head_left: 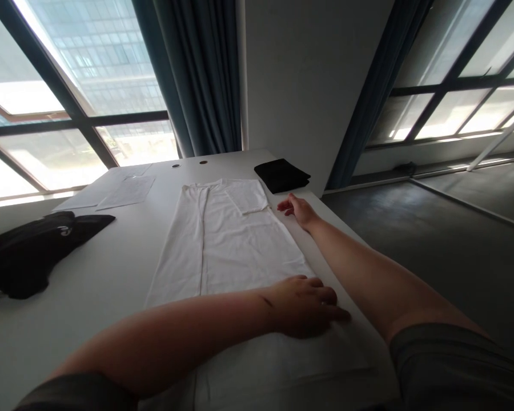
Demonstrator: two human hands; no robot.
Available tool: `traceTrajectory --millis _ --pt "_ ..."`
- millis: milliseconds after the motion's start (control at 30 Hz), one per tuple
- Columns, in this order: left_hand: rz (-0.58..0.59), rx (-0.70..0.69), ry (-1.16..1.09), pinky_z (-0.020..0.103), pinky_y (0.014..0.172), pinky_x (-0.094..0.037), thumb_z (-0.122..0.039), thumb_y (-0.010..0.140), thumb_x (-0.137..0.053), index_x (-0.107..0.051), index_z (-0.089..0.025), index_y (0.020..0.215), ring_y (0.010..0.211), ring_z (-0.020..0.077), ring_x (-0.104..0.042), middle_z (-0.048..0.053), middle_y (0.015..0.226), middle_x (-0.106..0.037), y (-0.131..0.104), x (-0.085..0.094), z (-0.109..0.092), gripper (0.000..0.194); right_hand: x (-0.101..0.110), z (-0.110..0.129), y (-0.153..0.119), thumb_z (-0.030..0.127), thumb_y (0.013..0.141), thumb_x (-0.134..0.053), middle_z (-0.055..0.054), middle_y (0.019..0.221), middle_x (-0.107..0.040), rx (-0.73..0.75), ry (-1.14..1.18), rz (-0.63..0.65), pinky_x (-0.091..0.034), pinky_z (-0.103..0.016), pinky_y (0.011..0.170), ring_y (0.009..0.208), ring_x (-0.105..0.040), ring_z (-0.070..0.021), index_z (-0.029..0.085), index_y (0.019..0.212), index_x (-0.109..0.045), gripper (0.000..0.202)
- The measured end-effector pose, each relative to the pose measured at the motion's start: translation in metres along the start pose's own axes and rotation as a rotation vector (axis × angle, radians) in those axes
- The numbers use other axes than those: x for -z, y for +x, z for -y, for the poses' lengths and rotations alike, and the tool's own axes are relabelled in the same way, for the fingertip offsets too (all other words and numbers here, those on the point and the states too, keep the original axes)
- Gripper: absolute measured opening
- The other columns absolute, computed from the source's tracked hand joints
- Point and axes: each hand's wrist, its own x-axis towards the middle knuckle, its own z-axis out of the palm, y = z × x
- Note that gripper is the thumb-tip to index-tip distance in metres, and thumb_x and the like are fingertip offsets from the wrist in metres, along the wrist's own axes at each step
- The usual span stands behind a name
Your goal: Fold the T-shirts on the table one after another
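A white shirt [240, 240] lies spread lengthwise on the white table, one side folded inward and a short sleeve laid over it near the far end. My left hand [310, 305] rests on the shirt's right edge at the near part, palm down, fingers apart and pointing right. Beyond it, my right hand [297, 210] is beside the sleeve at the shirt's far right edge. Its fingers are slightly curled and apart, with nothing visible between them.
Past my right hand, a folded black cloth [281, 174] lies at the table's far right. Black garments [38, 251] are at the left, and papers [126, 191] lie near the window. The white table [107, 274] ends on the right above a grey floor.
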Motion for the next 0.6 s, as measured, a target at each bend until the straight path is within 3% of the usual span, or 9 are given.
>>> traceTrajectory --millis 100,167,267,367,433,600 --pt "0.037 -0.004 0.003 0.039 0.086 -0.051 -0.029 0.097 -0.063 -0.069 -0.023 0.125 0.103 0.0240 -0.061 0.006 0.119 -0.068 0.004 0.003 0.001 0.029 0.000 0.001 -0.001 0.084 0.096 -0.026 -0.014 0.105 -0.079 0.000 -0.119 0.006 -0.056 -0.033 0.081 0.097 -0.071 -0.0237 0.018 0.089 -0.075 0.083" --pt "0.026 0.001 0.019 0.039 0.083 -0.050 -0.025 0.094 -0.064 -0.070 -0.023 0.115 0.102 0.0240 -0.061 0.006 0.119 -0.067 0.001 0.008 0.000 0.022 0.000 0.003 -0.003 0.083 0.097 -0.023 -0.013 0.110 -0.078 -0.002 -0.180 0.013 -0.056 -0.035 0.085 0.104 -0.070 -0.0249 0.018 0.093 -0.077 0.084" --pt "-0.070 0.023 0.041 0.039 0.081 -0.048 -0.024 0.093 -0.064 -0.067 -0.024 0.110 0.103 0.0234 -0.059 0.005 0.126 -0.065 -0.011 0.020 -0.006 0.017 -0.003 0.005 -0.005 0.079 0.100 -0.025 -0.012 0.116 -0.078 0.010 -0.270 0.032 -0.053 -0.039 0.100 0.113 -0.069 -0.0267 0.018 0.099 -0.080 0.082" --pt "-0.125 0.044 0.036 0.038 0.079 -0.047 -0.025 0.097 -0.062 -0.065 -0.024 0.106 0.096 0.0206 -0.061 0.002 0.120 -0.068 -0.026 0.028 -0.017 0.010 -0.011 0.007 0.001 0.072 0.103 -0.030 -0.009 0.124 -0.076 0.024 -0.336 0.136 -0.042 -0.041 0.117 0.124 -0.066 -0.0262 0.020 0.113 -0.081 0.074" --pt "-0.139 0.046 0.025 0.037 0.076 -0.046 -0.027 0.099 -0.061 -0.064 -0.024 0.104 0.088 0.0189 -0.063 0.002 0.110 -0.070 -0.035 0.030 -0.025 0.007 -0.020 0.007 0.012 0.066 0.106 -0.029 -0.005 0.133 -0.073 0.034 -0.382 0.196 -0.037 -0.039 0.122 0.133 -0.061 -0.0246 0.023 0.123 -0.078 0.067" --pt "-0.211 0.043 0.011 0.034 0.079 -0.048 -0.024 0.105 -0.054 -0.063 -0.023 0.108 0.085 0.0166 -0.065 0.003 0.106 -0.070 -0.058 0.029 -0.044 0.010 -0.043 0.001 0.058 0.058 0.109 -0.021 -0.005 0.147 -0.063 0.075 -0.546 0.170 -0.036 -0.038 0.123 0.141 -0.055 -0.0223 0.022 0.136 -0.071 0.068"
